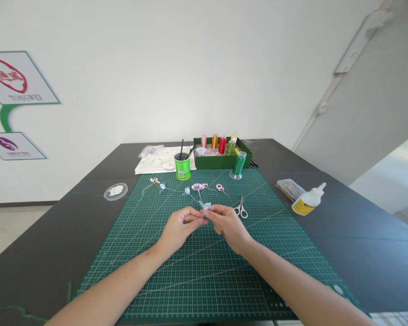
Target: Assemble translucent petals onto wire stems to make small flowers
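Note:
Over the middle of the green cutting mat (149, 271), my two hands meet at a small pale blue flower (205, 205). My left hand (183, 222) pinches at the flower's underside, probably at its thin stem, which the fingers mostly hide. With thumb and forefinger closed, my right hand (226, 222) grips the flower's edge. Just beyond lie a lilac flower (197, 186), a pale blue wired petal (187, 190), a blue petal piece (162, 186) and pink loops (219, 187). White-handled scissors (241, 210) rest by my right hand.
A green box (221, 161) of thread spools stands at the back, with a green spool (239, 164) before it. Nearby is a green can (182, 168) holding dark sticks. A glue bottle (308, 200) and clear case (290, 189) lie right; a round lid (116, 192) lies left.

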Demonstrator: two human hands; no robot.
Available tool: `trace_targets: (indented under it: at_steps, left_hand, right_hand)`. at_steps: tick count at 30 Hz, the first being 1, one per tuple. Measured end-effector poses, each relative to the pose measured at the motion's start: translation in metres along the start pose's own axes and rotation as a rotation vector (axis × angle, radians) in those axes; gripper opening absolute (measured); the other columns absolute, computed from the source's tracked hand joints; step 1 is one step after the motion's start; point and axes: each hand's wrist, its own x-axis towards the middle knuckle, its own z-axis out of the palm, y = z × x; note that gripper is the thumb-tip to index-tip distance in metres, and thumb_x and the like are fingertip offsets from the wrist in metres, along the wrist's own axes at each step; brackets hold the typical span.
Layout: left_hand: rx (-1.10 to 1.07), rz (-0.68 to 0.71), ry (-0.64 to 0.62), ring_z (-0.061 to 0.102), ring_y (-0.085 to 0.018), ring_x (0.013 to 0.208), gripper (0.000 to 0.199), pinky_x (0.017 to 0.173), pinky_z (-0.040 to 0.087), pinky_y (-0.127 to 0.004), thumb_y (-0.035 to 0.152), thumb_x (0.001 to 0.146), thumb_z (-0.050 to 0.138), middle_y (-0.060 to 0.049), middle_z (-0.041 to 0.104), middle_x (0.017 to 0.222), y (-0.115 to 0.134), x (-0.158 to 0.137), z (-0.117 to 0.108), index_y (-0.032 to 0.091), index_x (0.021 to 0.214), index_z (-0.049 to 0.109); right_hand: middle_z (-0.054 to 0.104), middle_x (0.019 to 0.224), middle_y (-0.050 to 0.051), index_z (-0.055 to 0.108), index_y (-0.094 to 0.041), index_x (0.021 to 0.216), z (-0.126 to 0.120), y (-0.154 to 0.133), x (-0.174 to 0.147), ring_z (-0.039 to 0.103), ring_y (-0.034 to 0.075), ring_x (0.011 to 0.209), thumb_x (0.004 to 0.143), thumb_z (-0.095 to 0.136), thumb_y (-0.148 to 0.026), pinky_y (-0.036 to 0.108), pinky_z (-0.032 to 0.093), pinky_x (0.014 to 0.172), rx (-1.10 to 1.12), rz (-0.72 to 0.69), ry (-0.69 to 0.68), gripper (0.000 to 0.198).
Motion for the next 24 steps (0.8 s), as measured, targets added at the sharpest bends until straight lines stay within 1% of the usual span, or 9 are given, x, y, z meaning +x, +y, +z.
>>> trace_targets:
  at_steps: [3, 5, 8, 12, 19, 21, 24]
  left_hand:
    - [-0.093, -0.038, -0.033, 0.074, -0.025, 0.092, 0.030, 0.088, 0.055, -0.038, 0.041, 0.079, 0.076, -0.009, 0.079, 0.089, -0.001, 0.000, 0.000, 0.015, 0.089, 0.067]
    - [-0.123, -0.053, -0.055, 0.075, -0.025, 0.089, 0.031, 0.086, 0.056, -0.039, 0.041, 0.078, 0.076, -0.010, 0.079, 0.088, -0.001, -0.001, 0.000, 0.014, 0.090, 0.066]
    - [-0.117, -0.062, -0.098, 0.075, -0.024, 0.088, 0.028, 0.086, 0.056, -0.039, 0.038, 0.080, 0.075, -0.010, 0.079, 0.089, 0.000, -0.001, 0.001, 0.014, 0.090, 0.066]
    - [-0.091, -0.074, -0.134, 0.075, -0.023, 0.086, 0.025, 0.085, 0.055, -0.037, 0.036, 0.081, 0.074, -0.010, 0.079, 0.090, -0.001, -0.002, 0.001, 0.014, 0.090, 0.066]
    - [-0.086, -0.075, -0.149, 0.075, -0.022, 0.084, 0.026, 0.084, 0.054, -0.036, 0.037, 0.080, 0.075, -0.011, 0.079, 0.090, 0.001, 0.000, 0.001, 0.015, 0.090, 0.066]
    - [-0.088, -0.084, -0.158, 0.074, -0.020, 0.080, 0.027, 0.082, 0.055, -0.035, 0.037, 0.079, 0.075, -0.010, 0.079, 0.090, 0.002, 0.000, 0.000, 0.015, 0.092, 0.067]
    - [-0.075, -0.085, -0.164, 0.072, -0.018, 0.070, 0.028, 0.076, 0.055, -0.033, 0.037, 0.080, 0.074, -0.010, 0.079, 0.090, 0.003, 0.000, -0.001, 0.014, 0.096, 0.069]
  right_hand:
    - [0.033, 0.045, -0.011, 0.071, -0.014, 0.076, -0.002, -0.001, 0.001, 0.019, 0.004, 0.042, 0.064, 0.083, -0.046, 0.023, 0.012, 0.041, 0.046, 0.021, 0.005, 0.037]
    - [0.032, 0.045, -0.011, 0.071, -0.014, 0.077, -0.003, -0.003, 0.001, 0.019, 0.004, 0.042, 0.064, 0.084, -0.046, 0.023, 0.012, 0.041, 0.070, 0.024, 0.002, 0.037]
    - [0.032, 0.046, -0.011, 0.070, -0.015, 0.076, -0.006, -0.006, 0.002, 0.019, 0.004, 0.042, 0.066, 0.084, -0.045, 0.023, 0.012, 0.041, 0.107, 0.013, -0.009, 0.035]
    - [0.029, 0.046, -0.012, 0.069, -0.015, 0.076, -0.011, -0.011, 0.002, 0.017, 0.004, 0.042, 0.067, 0.084, -0.043, 0.024, 0.012, 0.041, 0.144, -0.013, -0.004, 0.033]
    - [0.027, 0.045, -0.012, 0.072, -0.014, 0.082, -0.014, -0.010, 0.003, 0.014, 0.004, 0.042, 0.068, 0.084, -0.043, 0.023, 0.011, 0.041, 0.173, -0.038, 0.018, 0.034]
    - [0.025, 0.045, -0.013, 0.073, -0.014, 0.083, -0.014, -0.009, 0.003, 0.014, 0.004, 0.042, 0.068, 0.083, -0.043, 0.023, 0.011, 0.040, 0.171, -0.047, 0.023, 0.035]
    - [0.025, 0.045, -0.013, 0.072, -0.014, 0.082, -0.014, -0.010, 0.004, 0.013, 0.004, 0.042, 0.067, 0.084, -0.043, 0.023, 0.011, 0.040, 0.172, -0.053, 0.030, 0.035]
